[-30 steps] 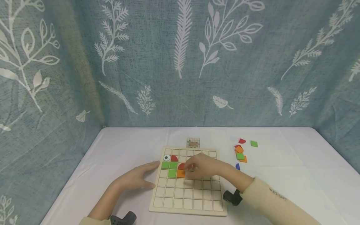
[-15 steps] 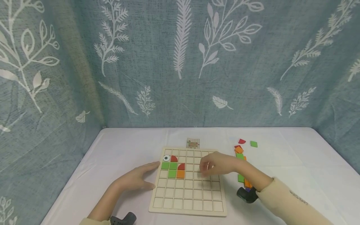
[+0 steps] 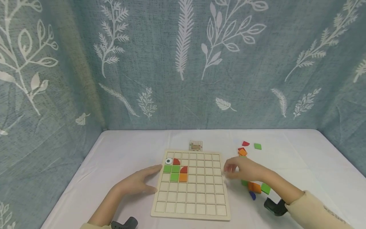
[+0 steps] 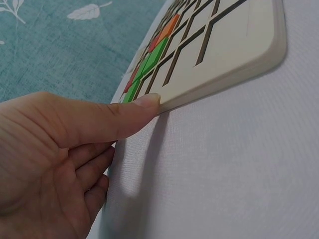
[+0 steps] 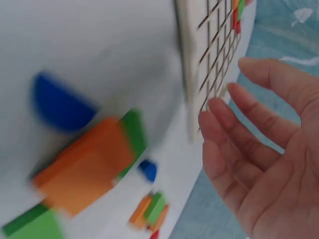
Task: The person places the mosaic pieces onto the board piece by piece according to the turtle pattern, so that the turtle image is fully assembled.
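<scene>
A: How are the right fingers?

B: Your right hand (image 3: 243, 168) is just beside the board (image 3: 192, 189), right of centre in the head view. You have the fingers loosely bent, a bare gap between thumb and fingertips.

A: And the left?

B: Your left hand (image 3: 138, 182) is left of centre, thumb and forefinger spread wide. In the left wrist view your thumb tip touches the board's rim.

A: Where is the board itself?

B: Flat at the lower centre, between your hands. Towards its upper left you have an eye disc (image 3: 168, 161), two red quarters (image 3: 176, 162), three green squares (image 3: 175, 168) and an orange square (image 3: 183, 177), each in its cell.

A: What lies further out?

B: Under and around your right hand, a loose blue piece (image 3: 252, 195), orange pieces (image 3: 254, 187) and green pieces (image 3: 265, 188); a red piece (image 3: 245, 143) lies above them. A small card (image 3: 195, 146) is just above the board on the white tabletop (image 3: 128, 143). Behind, a leaf-patterned curtain (image 3: 171, 63) fills the top of the frame.
</scene>
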`<act>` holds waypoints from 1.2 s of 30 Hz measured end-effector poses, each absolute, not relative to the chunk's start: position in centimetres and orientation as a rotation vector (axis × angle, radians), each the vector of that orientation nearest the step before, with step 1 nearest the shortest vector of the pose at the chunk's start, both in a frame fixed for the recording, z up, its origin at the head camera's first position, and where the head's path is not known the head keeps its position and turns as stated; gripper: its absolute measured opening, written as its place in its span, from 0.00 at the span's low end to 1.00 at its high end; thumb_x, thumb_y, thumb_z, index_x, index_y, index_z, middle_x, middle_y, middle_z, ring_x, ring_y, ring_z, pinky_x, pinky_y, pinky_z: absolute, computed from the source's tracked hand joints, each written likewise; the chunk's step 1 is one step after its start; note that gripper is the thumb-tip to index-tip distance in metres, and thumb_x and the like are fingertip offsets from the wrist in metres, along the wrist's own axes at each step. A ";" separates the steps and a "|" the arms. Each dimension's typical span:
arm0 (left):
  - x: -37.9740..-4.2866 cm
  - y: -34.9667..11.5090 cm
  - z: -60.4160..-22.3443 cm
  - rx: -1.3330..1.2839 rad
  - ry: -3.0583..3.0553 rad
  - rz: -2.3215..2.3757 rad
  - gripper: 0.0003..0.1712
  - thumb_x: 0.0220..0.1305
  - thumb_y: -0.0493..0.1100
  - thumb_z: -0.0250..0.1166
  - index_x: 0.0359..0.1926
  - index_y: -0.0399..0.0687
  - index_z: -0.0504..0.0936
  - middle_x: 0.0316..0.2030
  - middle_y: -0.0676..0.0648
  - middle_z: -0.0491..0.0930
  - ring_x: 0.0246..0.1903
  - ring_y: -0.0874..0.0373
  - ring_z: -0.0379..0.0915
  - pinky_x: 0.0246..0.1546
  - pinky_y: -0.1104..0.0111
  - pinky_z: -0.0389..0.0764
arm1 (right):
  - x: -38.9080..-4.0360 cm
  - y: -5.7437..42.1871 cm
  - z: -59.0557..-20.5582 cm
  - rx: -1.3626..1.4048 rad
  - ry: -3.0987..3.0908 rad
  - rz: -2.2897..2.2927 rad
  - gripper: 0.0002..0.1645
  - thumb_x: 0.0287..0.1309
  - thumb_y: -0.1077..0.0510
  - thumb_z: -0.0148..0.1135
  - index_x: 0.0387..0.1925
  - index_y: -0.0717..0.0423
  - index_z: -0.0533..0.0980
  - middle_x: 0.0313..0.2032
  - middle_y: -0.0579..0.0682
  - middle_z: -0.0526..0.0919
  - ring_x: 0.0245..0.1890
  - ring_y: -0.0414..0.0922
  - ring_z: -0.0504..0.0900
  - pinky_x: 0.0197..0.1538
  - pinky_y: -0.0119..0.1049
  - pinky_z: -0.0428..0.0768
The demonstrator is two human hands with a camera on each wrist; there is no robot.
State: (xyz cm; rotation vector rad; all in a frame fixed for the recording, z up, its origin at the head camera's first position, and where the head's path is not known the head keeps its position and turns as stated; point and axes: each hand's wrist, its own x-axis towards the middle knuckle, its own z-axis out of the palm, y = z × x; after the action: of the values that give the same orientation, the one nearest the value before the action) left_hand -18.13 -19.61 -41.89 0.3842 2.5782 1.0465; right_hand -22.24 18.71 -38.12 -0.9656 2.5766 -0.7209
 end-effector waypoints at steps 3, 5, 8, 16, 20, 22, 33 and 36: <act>-18.1 -19.7 -41.7 0.379 2.579 1.048 0.47 0.42 0.43 0.72 0.65 0.41 0.63 0.66 0.39 0.60 0.67 0.40 0.49 0.66 0.47 0.54 | -22.0 20.0 -38.1 -0.909 2.662 -0.692 0.05 0.53 0.57 0.63 0.33 0.52 0.78 0.30 0.38 0.79 0.31 0.35 0.74 0.32 0.28 0.76; -18.1 -19.7 -41.6 0.380 2.579 1.049 0.47 0.43 0.43 0.72 0.65 0.40 0.63 0.66 0.39 0.60 0.67 0.40 0.49 0.65 0.47 0.54 | -21.9 21.0 -38.2 -0.886 2.704 -0.685 0.06 0.52 0.59 0.64 0.34 0.54 0.78 0.31 0.40 0.79 0.30 0.36 0.74 0.31 0.28 0.76; -18.1 -19.7 -41.5 0.385 2.579 1.053 0.47 0.43 0.43 0.72 0.65 0.40 0.63 0.66 0.38 0.60 0.67 0.40 0.50 0.65 0.46 0.54 | -21.9 22.4 -38.5 -0.854 2.766 -0.677 0.07 0.51 0.60 0.64 0.35 0.56 0.79 0.31 0.42 0.80 0.31 0.37 0.74 0.31 0.28 0.77; -18.1 -19.7 -41.4 0.375 2.582 1.051 0.47 0.42 0.44 0.72 0.65 0.41 0.64 0.66 0.39 0.60 0.67 0.40 0.49 0.65 0.46 0.54 | -23.7 24.6 -38.4 -0.749 2.850 -0.685 0.07 0.51 0.61 0.64 0.35 0.57 0.79 0.30 0.43 0.80 0.31 0.40 0.74 0.31 0.28 0.77; -18.1 -19.8 -41.5 0.379 2.579 1.054 0.47 0.42 0.44 0.72 0.65 0.40 0.63 0.66 0.39 0.60 0.67 0.40 0.49 0.65 0.46 0.54 | -24.7 24.7 -38.1 -0.714 2.869 -0.680 0.09 0.52 0.60 0.64 0.36 0.60 0.79 0.29 0.46 0.80 0.30 0.42 0.75 0.30 0.29 0.76; -18.1 -19.8 -41.6 0.384 2.574 1.055 0.47 0.42 0.44 0.72 0.65 0.41 0.63 0.66 0.39 0.59 0.67 0.40 0.49 0.65 0.46 0.53 | -25.3 24.8 -38.1 -0.687 2.884 -0.678 0.10 0.53 0.60 0.63 0.36 0.61 0.78 0.30 0.47 0.80 0.30 0.43 0.75 0.29 0.30 0.76; -17.8 -19.5 -41.5 0.344 2.579 1.047 0.47 0.41 0.44 0.73 0.65 0.43 0.64 0.66 0.40 0.60 0.67 0.40 0.49 0.66 0.46 0.52 | -30.2 24.8 -39.1 -0.542 2.978 -0.636 0.09 0.52 0.65 0.62 0.36 0.65 0.78 0.34 0.58 0.82 0.33 0.50 0.76 0.37 0.41 0.81; -17.9 -19.5 -41.6 0.350 2.579 1.041 0.47 0.42 0.45 0.72 0.65 0.43 0.64 0.66 0.40 0.60 0.67 0.40 0.49 0.66 0.46 0.52 | -31.1 24.5 -39.3 -0.535 2.948 -0.575 0.11 0.51 0.66 0.63 0.39 0.65 0.78 0.37 0.60 0.81 0.36 0.53 0.77 0.42 0.45 0.81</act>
State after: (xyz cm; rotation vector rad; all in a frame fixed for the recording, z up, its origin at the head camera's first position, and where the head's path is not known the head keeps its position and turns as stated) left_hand -17.87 -19.48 -41.57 0.3504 2.5787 1.0410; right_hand -31.11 24.51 -39.31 -0.5347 2.9483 -0.5747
